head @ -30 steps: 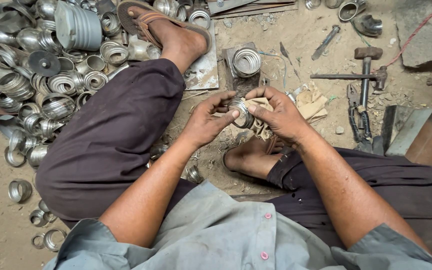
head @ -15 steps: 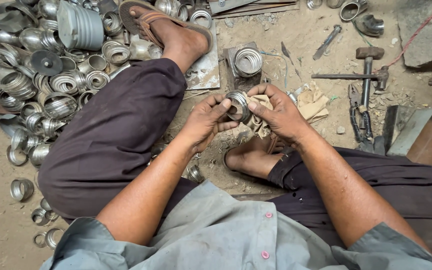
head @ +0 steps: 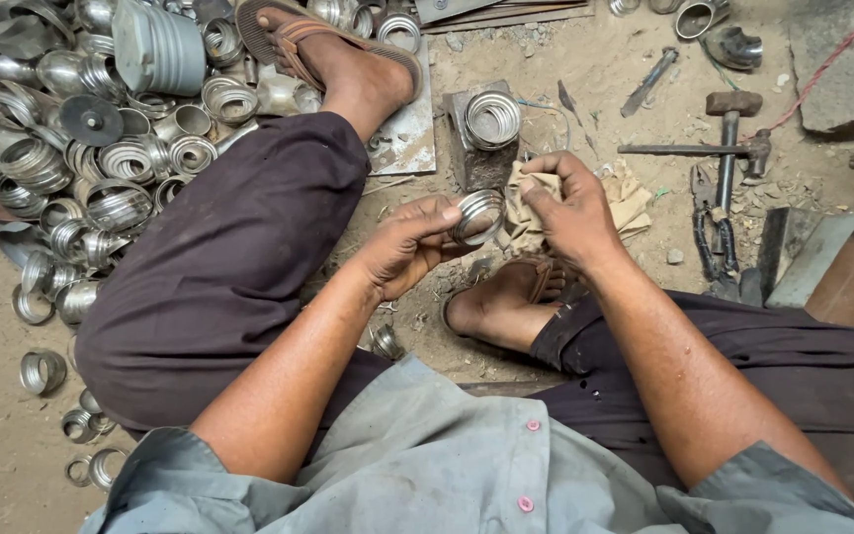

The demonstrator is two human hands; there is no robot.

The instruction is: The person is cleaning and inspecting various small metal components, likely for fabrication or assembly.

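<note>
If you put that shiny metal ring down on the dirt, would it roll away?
Probably, if set on edge: the metal ring in the left hand looks round and smooth. Laid flat, it would likely stay put, like the rings in the pile. It looks stiff and fairly light.

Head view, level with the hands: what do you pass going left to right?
Pile of metal rings → left knee → left hand → metal ring it holds → right hand on a cloth → pliers → metal block.
</note>
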